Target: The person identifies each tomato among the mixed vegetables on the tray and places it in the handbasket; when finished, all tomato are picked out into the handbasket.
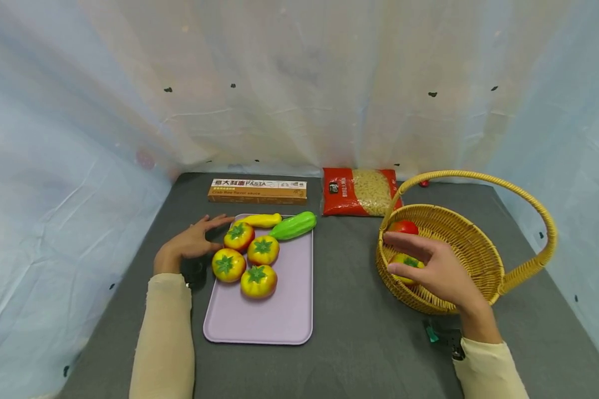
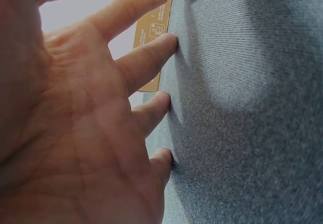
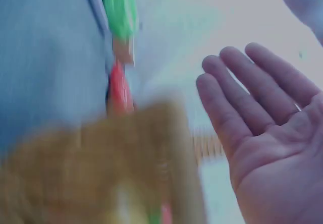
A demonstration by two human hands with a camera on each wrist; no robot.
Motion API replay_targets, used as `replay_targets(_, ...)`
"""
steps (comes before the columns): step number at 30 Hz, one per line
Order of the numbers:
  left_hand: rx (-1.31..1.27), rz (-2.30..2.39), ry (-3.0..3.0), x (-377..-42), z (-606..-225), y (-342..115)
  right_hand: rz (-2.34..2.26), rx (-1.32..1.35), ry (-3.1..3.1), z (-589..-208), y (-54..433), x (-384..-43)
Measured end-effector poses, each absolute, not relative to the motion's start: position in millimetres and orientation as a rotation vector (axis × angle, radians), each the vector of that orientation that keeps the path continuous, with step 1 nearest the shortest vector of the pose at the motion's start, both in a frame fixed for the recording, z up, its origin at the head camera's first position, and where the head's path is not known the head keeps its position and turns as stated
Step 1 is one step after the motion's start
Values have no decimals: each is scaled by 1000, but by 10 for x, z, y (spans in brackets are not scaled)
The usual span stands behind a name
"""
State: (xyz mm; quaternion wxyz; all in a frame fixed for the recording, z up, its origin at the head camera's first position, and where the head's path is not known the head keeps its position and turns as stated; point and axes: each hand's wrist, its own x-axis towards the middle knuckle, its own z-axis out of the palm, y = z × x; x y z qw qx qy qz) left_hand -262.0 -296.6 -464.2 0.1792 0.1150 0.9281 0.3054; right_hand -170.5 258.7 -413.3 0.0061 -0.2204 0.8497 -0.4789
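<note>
My left hand (image 1: 194, 239) lies at the upper left edge of a lilac tray (image 1: 274, 326), fingers spread, holding nothing. In the left wrist view its open palm (image 2: 96, 118) faces the camera, fingertips close to the grey cloth. On the tray are several round yellow-and-red fruits (image 1: 258, 281) with green leafy tops, a long yellow vegetable (image 1: 262, 220) and a long green one (image 1: 293, 226). My right hand (image 1: 441, 270) hovers over the left side of a wicker basket (image 1: 479, 244), fingers extended and empty. Beneath it, partly covered, are a yellow fruit (image 1: 404, 261) and a red one (image 1: 403, 226).
A brown-and-white pasta box (image 1: 257, 192) lies behind the tray. Right of it is a red bag of pasta (image 1: 359, 192). The basket's tall handle (image 1: 479, 175) arches over its opening. Pale curtains (image 1: 299, 100) enclose the grey table (image 1: 349, 310).
</note>
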Motion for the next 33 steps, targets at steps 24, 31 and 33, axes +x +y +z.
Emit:
replay_targets(24, 327, 861, 2622, -2632, -4668, -2987, -1402, -1071, 2052, -4566, 672, -2126)
replay_targets(31, 333, 862, 2627, -2641, -4671, -2980, -1384, -1075, 2098, -4618, 561, -2105)
replay_targets(33, 330, 864, 2627, -2638, -4665, -2981, -1369, -1068, 2131, -4637, 535, -2096)
